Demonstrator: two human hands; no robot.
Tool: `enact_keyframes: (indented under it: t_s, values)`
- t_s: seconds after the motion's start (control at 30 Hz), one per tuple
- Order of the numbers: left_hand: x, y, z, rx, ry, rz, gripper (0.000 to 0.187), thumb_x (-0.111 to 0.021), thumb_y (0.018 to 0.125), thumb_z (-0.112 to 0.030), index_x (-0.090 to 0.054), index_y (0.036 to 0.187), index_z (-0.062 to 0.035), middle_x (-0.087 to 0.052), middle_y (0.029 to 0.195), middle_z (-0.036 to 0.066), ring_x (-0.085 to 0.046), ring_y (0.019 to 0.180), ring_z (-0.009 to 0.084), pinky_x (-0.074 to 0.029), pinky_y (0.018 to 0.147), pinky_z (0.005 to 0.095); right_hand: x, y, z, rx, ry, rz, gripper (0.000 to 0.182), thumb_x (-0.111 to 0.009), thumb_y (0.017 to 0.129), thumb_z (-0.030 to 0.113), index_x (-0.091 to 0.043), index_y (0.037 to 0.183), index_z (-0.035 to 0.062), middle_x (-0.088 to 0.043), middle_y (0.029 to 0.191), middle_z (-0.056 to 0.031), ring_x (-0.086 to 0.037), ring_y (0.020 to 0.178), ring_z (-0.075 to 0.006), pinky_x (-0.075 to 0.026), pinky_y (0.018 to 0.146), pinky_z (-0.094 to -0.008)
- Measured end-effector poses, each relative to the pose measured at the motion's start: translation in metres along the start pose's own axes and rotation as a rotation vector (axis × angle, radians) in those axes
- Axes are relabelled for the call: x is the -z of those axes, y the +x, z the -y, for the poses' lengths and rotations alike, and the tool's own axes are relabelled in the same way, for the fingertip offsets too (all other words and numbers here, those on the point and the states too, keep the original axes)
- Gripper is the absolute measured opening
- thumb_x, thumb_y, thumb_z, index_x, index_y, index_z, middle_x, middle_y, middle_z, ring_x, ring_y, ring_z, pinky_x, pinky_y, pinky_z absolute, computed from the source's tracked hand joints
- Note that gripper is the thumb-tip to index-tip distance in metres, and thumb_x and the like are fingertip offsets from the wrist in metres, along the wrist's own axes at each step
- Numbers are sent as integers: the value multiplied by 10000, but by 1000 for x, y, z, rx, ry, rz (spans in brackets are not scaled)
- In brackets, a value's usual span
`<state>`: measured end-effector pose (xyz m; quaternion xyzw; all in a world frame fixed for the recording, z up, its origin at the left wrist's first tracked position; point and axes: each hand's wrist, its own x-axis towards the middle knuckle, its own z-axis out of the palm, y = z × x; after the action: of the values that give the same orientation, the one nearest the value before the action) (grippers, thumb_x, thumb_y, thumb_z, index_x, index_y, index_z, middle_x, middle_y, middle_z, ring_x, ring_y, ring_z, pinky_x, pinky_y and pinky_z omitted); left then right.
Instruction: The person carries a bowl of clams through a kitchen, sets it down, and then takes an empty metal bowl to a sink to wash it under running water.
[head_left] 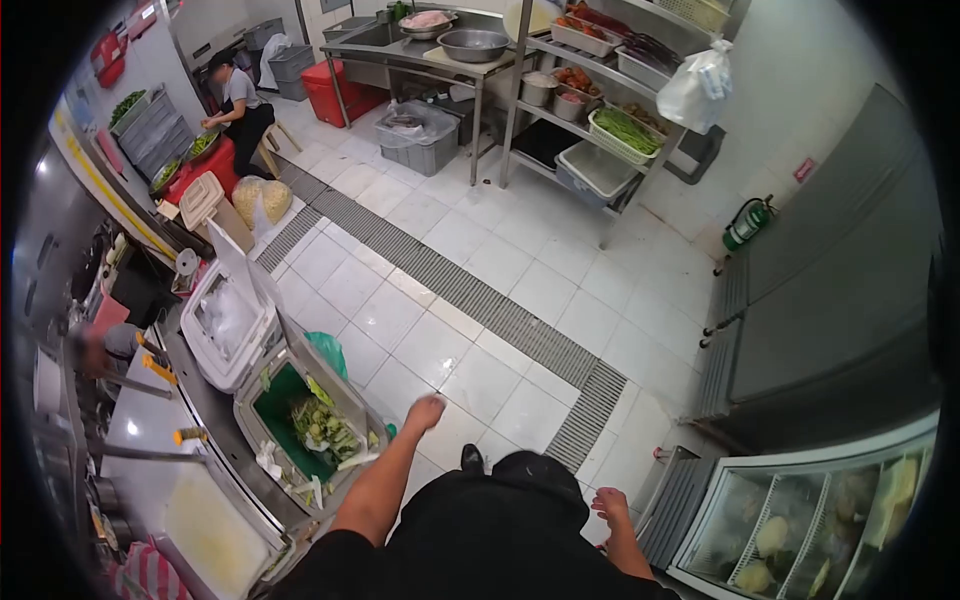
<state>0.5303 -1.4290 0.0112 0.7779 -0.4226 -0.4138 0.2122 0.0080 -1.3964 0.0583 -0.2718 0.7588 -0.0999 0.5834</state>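
Note:
My left hand (427, 412) hangs over the tiled floor with its fingers curled together, and nothing shows in it. Beside that arm stands a grey bin (268, 430) holding leafy vegetable scraps (318, 425) on a green liner; its lid (228, 325) is tipped back. My right hand (607, 503) hangs low at my side, fingers loosely bent and apart, holding nothing visible. Nearest to it is a glass-topped cooler (722, 545) with pale round produce inside. Neither hand touches anything that I can see.
A grated floor drain (460, 300) crosses the white tiles (440, 350). Ahead stand a metal shelf (580, 60) of vegetables and a steel table with a large bowl (473, 45). A seated person (240, 105) works at back left. A cutting board (215, 520) lies on the left counter.

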Motion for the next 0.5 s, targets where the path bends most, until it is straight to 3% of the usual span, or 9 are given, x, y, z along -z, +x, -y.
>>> enact_keyframes:
  t_s: [0.1,0.2,0.3,0.37,0.4,0.43,0.47,0.5]
  values:
    - [47,100,-75,-80,-195,-86,338,-527,801,-336,-633,916,-36,-639,836,177,-615,795,310,-477,706,375,-17,26,33,-105,31,4,185,-569,799,245,-570,936,120,-597,724,-26,-598,605,-162,-421,539,-336]
    - [92,161,-123,-60,-197,-113,309,-546,794,-309,-635,921,-41,-646,842,152,-619,809,289,-475,716,358,-43,68,77,-173,31,11,191,-556,806,254,-569,939,118,-598,727,-34,-596,609,-172,-423,549,-347]
    - [106,215,-97,35,-97,-73,314,-497,811,-305,-642,939,-58,-646,890,164,-614,849,304,-473,748,380,-71,129,137,-190,46,52,196,-543,814,263,-564,935,110,-598,733,-52,-594,622,-188,-429,559,-358]
    - [111,240,-47,117,328,89,353,-439,817,-304,-644,954,-51,-640,939,180,-602,896,331,-463,796,415,-78,171,189,-218,20,59,209,-513,820,241,-567,967,102,-609,752,-67,-586,598,-198,-437,544,-345]
    - [114,236,-26,182,351,149,392,-427,799,-313,-643,963,-29,-630,970,195,-587,927,360,-447,837,441,-87,191,225,-216,10,70,209,-513,820,241,-567,967,102,-609,752,-67,-586,598,-198,-437,544,-345]
    - [106,243,19,372,362,238,399,-459,777,-314,-643,975,-20,-630,956,203,-584,932,366,-443,844,442,-97,214,263,-201,-18,107,221,-506,813,235,-577,966,93,-616,770,-74,-590,601,-202,-438,541,-353]
    - [122,227,5,444,340,242,363,-498,766,-297,-656,957,-32,-642,924,188,-622,852,314,-489,752,417,-104,236,301,-183,-54,142,233,-499,805,230,-588,965,85,-622,788,-82,-593,604,-206,-440,538,-361]
    - [134,216,-6,581,141,157,323,-509,774,-269,-653,943,-35,-641,860,165,-624,769,277,-498,679,401,-113,262,350,-58,-177,178,138,-512,793,203,-567,844,88,-584,717,-61,-552,567,-179,-427,506,-355]
